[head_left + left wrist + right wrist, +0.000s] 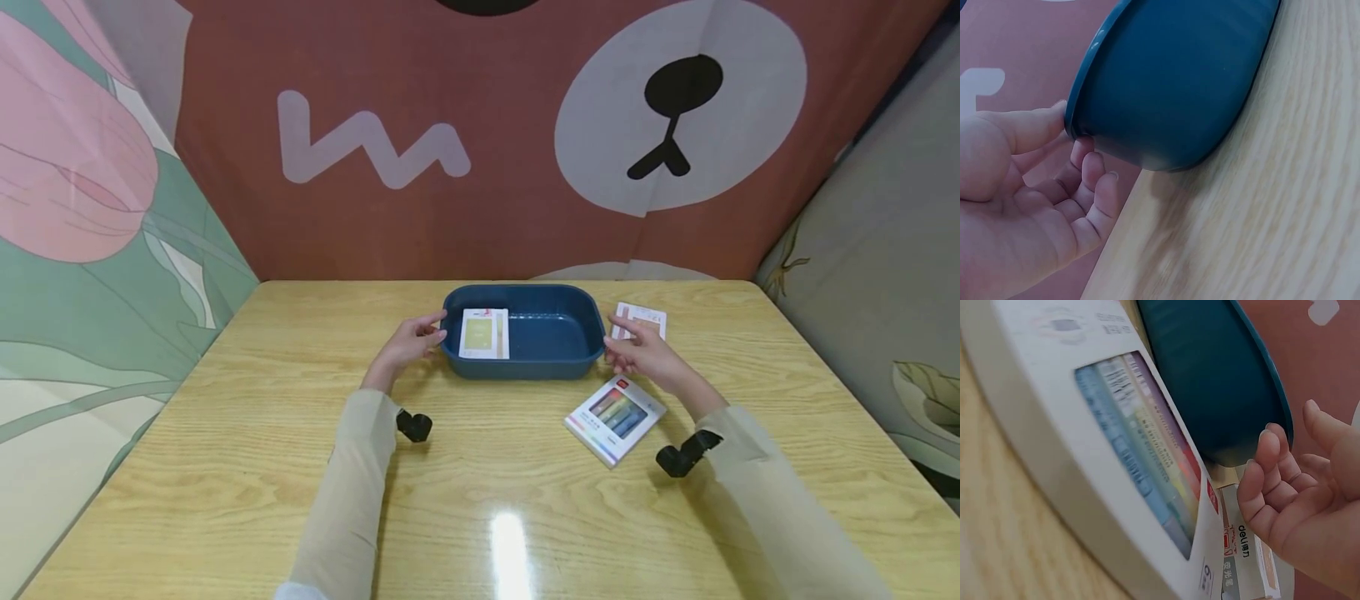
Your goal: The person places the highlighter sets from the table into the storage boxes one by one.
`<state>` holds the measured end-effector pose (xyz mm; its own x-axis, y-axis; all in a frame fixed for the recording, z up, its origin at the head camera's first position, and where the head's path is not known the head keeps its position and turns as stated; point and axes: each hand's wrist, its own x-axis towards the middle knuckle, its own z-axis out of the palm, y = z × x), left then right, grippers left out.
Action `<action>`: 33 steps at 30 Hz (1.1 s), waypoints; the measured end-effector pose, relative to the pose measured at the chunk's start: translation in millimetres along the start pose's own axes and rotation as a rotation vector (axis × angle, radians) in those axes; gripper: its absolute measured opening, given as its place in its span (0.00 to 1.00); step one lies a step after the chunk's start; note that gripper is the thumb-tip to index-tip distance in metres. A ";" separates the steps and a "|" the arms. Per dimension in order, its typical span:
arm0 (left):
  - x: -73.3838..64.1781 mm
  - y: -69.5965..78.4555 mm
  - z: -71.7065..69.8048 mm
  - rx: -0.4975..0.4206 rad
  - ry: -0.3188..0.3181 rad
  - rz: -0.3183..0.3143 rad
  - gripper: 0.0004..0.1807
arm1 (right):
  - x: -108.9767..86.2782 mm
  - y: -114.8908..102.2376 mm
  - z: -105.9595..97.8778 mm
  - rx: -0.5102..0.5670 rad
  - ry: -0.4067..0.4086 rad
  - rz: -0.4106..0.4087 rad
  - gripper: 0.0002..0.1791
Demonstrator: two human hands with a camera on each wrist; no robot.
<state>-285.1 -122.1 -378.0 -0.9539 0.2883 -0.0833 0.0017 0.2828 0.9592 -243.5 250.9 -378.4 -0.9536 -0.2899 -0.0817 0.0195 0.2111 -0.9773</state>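
Observation:
A dark blue plastic bin [525, 368] sits near the table's back edge, with a white packet with a yellow panel [483, 334] inside at its left. My left hand [411, 342] pinches the bin's left rim between thumb and fingers, as the left wrist view shows. At the opposite end, my right hand [645, 354] has its fingers against the rim, the thumb apart from it. Below that hand lies a white box of highlighters [615, 419], colored barrels showing through its window. A second pen box [651, 317] lies partly hidden behind the right hand.
The light wooden table [225, 467] extends toward me on all near sides of the bin. A reddish-brown cloth [420, 225] with a cartoon print hangs along the back edge. Patterned fabric [82, 333] stands at the left side, more at the right.

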 end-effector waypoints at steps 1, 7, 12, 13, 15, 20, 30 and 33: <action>0.2 -0.2 0.0 -0.005 0.002 -0.003 0.24 | -1.4 0.7 -0.2 -0.004 -0.001 -0.003 0.34; 0.9 0.2 0.4 -0.034 0.025 -0.020 0.24 | -13.4 2.1 -0.1 -0.057 0.015 -0.044 0.32; 0.3 1.0 0.7 -0.049 0.039 -0.032 0.24 | -24.6 1.1 2.6 -0.037 -0.001 0.003 0.32; 0.2 0.8 0.7 -0.046 0.040 -0.029 0.24 | -26.3 1.1 3.0 -0.046 -0.001 0.016 0.32; 0.3 0.5 0.9 -0.057 0.047 -0.028 0.24 | -29.1 1.4 3.6 -0.095 0.006 0.026 0.31; 1.5 0.6 1.7 -0.053 0.062 -0.034 0.24 | -35.6 1.8 4.8 -0.276 0.040 0.053 0.27; 1.4 -0.3 2.3 -0.094 0.065 -0.056 0.24 | -49.9 3.4 3.1 -0.551 0.088 0.079 0.27; 1.0 -0.9 2.0 -0.107 0.064 -0.062 0.24 | -52.6 4.4 1.0 -0.653 0.103 0.068 0.28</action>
<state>-285.5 -120.3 -379.5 -0.9684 0.2137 -0.1288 -0.0863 0.1975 0.9765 -193.0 266.2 -378.6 -0.9811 -0.1722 -0.0882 -0.0746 0.7574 -0.6487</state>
